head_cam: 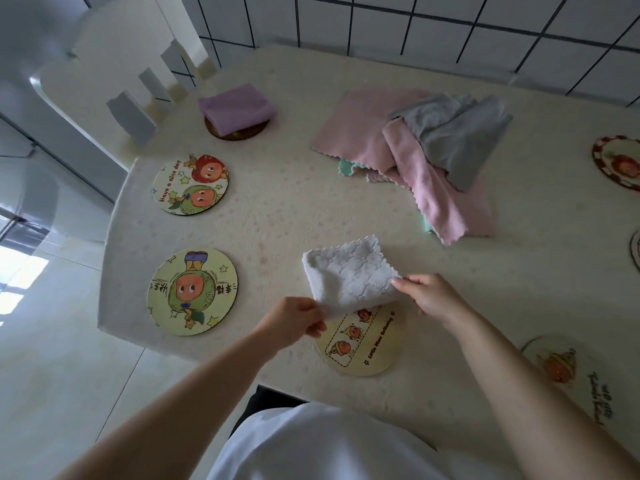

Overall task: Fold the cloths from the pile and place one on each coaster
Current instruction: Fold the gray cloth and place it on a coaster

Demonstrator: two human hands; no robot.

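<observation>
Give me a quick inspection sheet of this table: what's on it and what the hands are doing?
Surface: pale speckled table.
Job's things: white cloth held over the nearest coaster; purple folded cloth on the far coaster; two bare coasters on the left; more at the right edge; pile of pink, grey and green cloths.
Clutter: nothing seen.
Fingers: left hand and right hand each pinch an edge of the white cloth.
Cables: nothing seen.
Surroundings: white chair, tiled wall, pale floor.
</observation>
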